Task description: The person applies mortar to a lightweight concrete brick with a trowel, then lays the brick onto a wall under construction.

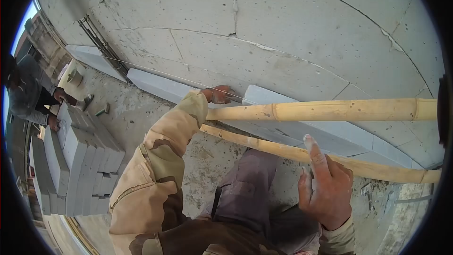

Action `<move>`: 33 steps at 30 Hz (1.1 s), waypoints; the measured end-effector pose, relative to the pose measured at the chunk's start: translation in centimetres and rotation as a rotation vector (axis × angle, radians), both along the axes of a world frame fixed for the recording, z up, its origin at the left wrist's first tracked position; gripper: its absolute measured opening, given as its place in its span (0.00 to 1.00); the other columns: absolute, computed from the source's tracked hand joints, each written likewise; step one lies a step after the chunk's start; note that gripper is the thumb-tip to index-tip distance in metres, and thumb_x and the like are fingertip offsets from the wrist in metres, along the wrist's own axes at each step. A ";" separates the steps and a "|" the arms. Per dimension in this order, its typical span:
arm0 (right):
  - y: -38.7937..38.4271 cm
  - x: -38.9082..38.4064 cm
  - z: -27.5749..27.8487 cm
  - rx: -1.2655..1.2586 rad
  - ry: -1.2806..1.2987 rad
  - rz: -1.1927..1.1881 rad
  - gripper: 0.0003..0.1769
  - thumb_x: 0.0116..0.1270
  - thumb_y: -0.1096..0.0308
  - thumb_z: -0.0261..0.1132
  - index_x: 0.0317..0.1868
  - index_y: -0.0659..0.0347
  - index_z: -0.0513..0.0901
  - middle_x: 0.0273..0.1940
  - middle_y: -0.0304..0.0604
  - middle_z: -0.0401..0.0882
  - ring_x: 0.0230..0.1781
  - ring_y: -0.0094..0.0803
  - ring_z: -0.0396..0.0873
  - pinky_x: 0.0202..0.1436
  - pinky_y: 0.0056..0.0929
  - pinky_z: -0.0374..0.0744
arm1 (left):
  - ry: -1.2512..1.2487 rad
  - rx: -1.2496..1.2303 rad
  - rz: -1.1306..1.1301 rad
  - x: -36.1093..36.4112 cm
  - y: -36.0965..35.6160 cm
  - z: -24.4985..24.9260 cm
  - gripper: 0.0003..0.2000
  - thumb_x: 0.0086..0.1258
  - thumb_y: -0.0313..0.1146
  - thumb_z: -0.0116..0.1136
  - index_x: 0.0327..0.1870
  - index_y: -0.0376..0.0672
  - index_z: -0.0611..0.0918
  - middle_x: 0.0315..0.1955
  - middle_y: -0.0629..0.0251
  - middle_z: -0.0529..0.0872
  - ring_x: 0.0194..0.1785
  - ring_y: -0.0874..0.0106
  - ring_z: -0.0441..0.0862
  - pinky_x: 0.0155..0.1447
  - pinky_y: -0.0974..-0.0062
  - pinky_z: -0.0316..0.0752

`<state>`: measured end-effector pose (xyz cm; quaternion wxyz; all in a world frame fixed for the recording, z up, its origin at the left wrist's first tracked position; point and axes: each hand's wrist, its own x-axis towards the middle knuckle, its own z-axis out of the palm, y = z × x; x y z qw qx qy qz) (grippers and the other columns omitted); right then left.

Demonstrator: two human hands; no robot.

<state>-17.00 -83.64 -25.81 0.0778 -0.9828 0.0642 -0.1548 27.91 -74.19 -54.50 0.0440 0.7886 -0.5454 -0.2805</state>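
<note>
2 round bamboo poles point(321, 110); left grip point(218, 94) pinches taut string point(160, 73), right grip point(325, 189) apart.

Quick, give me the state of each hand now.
Left hand: curled at the string line, grip cannot be told.
Right hand: open, holding nothing.

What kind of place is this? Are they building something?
It looks like a building site. There is a wall of big grey blocks, a stack of loose blocks that another person bends over, and bamboo poles beside a guide string along the wall.
</note>
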 end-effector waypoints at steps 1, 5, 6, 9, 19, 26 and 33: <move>-0.6 1.3 -1.2 0.006 -0.040 0.112 0.38 0.54 0.75 0.70 0.69 0.72 0.74 0.33 0.49 0.85 0.31 0.44 0.84 0.38 0.35 0.80 | 0.055 -0.075 0.078 1.3 1.9 -1.6 0.23 0.69 0.37 0.60 0.65 0.44 0.81 0.56 0.48 0.85 0.63 0.52 0.81 0.67 0.59 0.75; -1.8 3.0 -3.6 0.049 -0.062 -0.079 0.25 0.70 0.69 0.62 0.65 0.71 0.75 0.31 0.49 0.82 0.24 0.39 0.79 0.32 0.37 0.76 | 0.126 -0.229 0.367 2.4 8.3 -5.2 0.20 0.64 0.30 0.54 0.56 0.46 0.88 0.54 0.52 0.89 0.59 0.55 0.84 0.64 0.62 0.78; -1.3 4.1 -2.3 0.000 0.084 -0.160 0.32 0.70 0.61 0.64 0.68 0.73 0.73 0.35 0.58 0.84 0.31 0.47 0.82 0.40 0.43 0.78 | 0.069 -0.240 0.432 2.5 9.4 -6.6 0.19 0.64 0.30 0.55 0.56 0.46 0.88 0.53 0.53 0.89 0.59 0.55 0.84 0.63 0.62 0.78; -0.5 4.2 -0.4 -0.031 0.182 -0.245 0.38 0.69 0.55 0.66 0.70 0.76 0.71 0.39 0.66 0.86 0.40 0.56 0.85 0.48 0.49 0.80 | -0.042 -0.338 0.566 0.3 11.9 -5.6 0.17 0.69 0.34 0.57 0.56 0.43 0.86 0.51 0.53 0.89 0.58 0.54 0.85 0.63 0.60 0.78; -4.3 4.6 -4.7 -0.105 0.064 -0.145 0.39 0.69 0.53 0.64 0.70 0.75 0.71 0.56 0.68 0.82 0.53 0.60 0.83 0.58 0.50 0.79 | 0.082 -0.729 0.661 -5.6 11.2 -4.5 0.14 0.70 0.42 0.58 0.48 0.46 0.88 0.45 0.57 0.91 0.49 0.57 0.87 0.56 0.61 0.79; -3.7 3.6 -4.5 -0.001 0.058 -0.209 0.40 0.69 0.51 0.64 0.71 0.75 0.70 0.54 0.67 0.83 0.53 0.60 0.82 0.60 0.49 0.79 | 0.063 -0.674 0.604 -6.7 10.7 -5.6 0.18 0.74 0.49 0.55 0.51 0.45 0.87 0.46 0.56 0.89 0.51 0.56 0.86 0.58 0.61 0.78; -3.9 2.2 -4.4 -0.016 0.003 -0.153 0.39 0.69 0.53 0.66 0.70 0.77 0.70 0.40 0.63 0.86 0.40 0.59 0.84 0.47 0.50 0.80 | 0.078 -0.748 0.677 -7.0 10.4 -4.9 0.21 0.76 0.52 0.53 0.53 0.45 0.86 0.48 0.54 0.89 0.52 0.54 0.86 0.58 0.60 0.77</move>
